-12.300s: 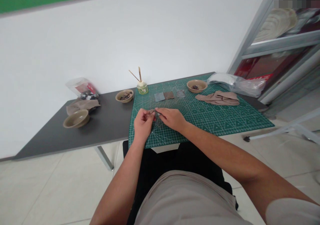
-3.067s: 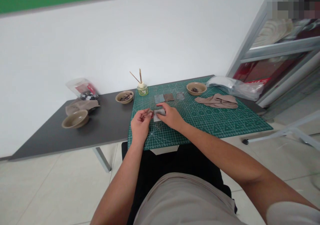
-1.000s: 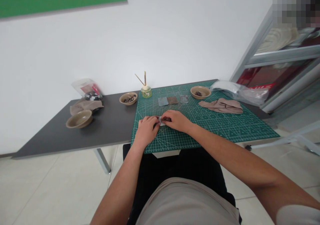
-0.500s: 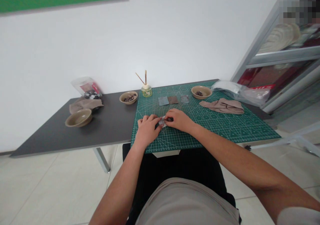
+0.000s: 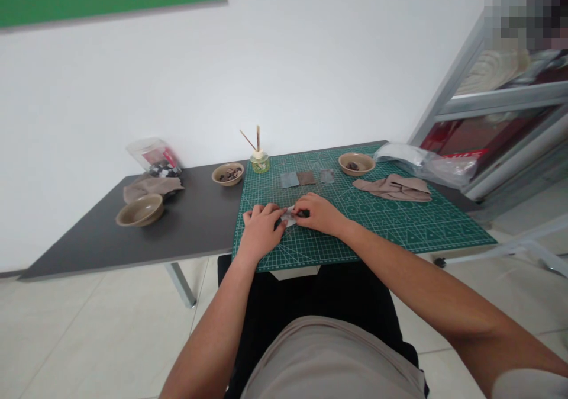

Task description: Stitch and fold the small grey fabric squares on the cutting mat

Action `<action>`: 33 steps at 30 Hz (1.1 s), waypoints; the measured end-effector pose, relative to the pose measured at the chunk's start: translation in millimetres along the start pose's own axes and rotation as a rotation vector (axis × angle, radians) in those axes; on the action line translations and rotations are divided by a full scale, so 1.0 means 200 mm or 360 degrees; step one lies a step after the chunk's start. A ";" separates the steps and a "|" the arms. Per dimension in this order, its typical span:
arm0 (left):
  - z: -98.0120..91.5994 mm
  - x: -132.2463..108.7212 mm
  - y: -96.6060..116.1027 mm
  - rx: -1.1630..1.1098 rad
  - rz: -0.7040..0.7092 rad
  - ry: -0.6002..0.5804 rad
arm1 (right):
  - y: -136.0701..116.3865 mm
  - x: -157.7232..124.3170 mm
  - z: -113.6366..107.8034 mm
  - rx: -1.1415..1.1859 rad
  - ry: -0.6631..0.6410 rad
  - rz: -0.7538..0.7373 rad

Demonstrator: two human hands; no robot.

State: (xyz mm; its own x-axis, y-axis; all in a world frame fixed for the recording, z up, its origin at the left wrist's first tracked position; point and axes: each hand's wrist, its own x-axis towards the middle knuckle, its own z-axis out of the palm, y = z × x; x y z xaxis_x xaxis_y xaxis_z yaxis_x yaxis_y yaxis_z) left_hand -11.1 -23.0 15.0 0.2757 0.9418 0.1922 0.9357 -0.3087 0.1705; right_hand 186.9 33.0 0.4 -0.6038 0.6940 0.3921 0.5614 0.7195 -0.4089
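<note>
A small whitish piece (image 5: 290, 216) lies on the green cutting mat (image 5: 310, 251) between my hands. My left hand (image 5: 261, 227) rests on the mat with its fingers spread, thumb and forefinger at the left side of the piece. From the right, my right hand (image 5: 318, 212) is closed in a pinch over the piece; a dark thing shows in its curled fingers, too small to name. Behind the hands are a blue-grey square (image 5: 290, 179), a brown square (image 5: 306, 177) and a clear greyish square (image 5: 327, 176).
Bowls with dark bits (image 5: 229, 174) (image 5: 357, 163) stand behind; another bowl (image 5: 140, 210) is left, near a cloth and clear container (image 5: 153, 155). A reed diffuser (image 5: 260, 161) stands at the back. A brown cloth (image 5: 394, 187) and plastic bag (image 5: 430, 163) lie right.
My right fingers have shifted very slightly at the whitish piece, and a little more of it shows. My left hand has stayed almost still.
</note>
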 end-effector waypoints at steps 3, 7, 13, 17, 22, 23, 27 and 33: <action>0.00 0.00 0.01 0.0022 -0.0007 0.0016 | 0.01 0.01 0.01 0.0007 -0.0012 0.0006; 0.01 -0.01 0.02 0.0043 -0.0036 0.0051 | 0.00 0.03 0.01 0.0034 -0.0054 -0.0057; 0.01 -0.01 0.02 0.0051 -0.0075 0.0061 | -0.01 0.02 -0.01 -0.0007 -0.0048 -0.0031; 0.01 -0.01 0.02 0.0072 -0.0085 0.0083 | 0.00 0.04 0.01 -0.0039 -0.0023 -0.0007; 0.01 -0.02 0.03 0.0090 -0.0126 0.0066 | -0.02 0.05 0.01 0.0033 -0.0100 -0.0079; 0.00 -0.02 0.03 0.0083 -0.0139 0.0060 | -0.02 0.05 0.00 0.0038 -0.0107 -0.0086; 0.00 -0.01 0.03 0.0050 -0.0164 0.0024 | 0.01 0.02 -0.02 0.0008 -0.0090 -0.0053; -0.01 0.00 0.03 0.0049 -0.0197 -0.0030 | 0.02 0.06 0.01 -0.0052 -0.0019 0.0030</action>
State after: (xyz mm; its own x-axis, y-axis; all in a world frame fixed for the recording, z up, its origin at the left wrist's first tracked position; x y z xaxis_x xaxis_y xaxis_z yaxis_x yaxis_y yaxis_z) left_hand -5.3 -25.4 18.6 0.1616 0.9749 0.1533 0.9691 -0.1861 0.1618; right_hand 180.4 45.0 0.8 -0.5996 0.7072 0.3746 0.5909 0.7069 -0.3888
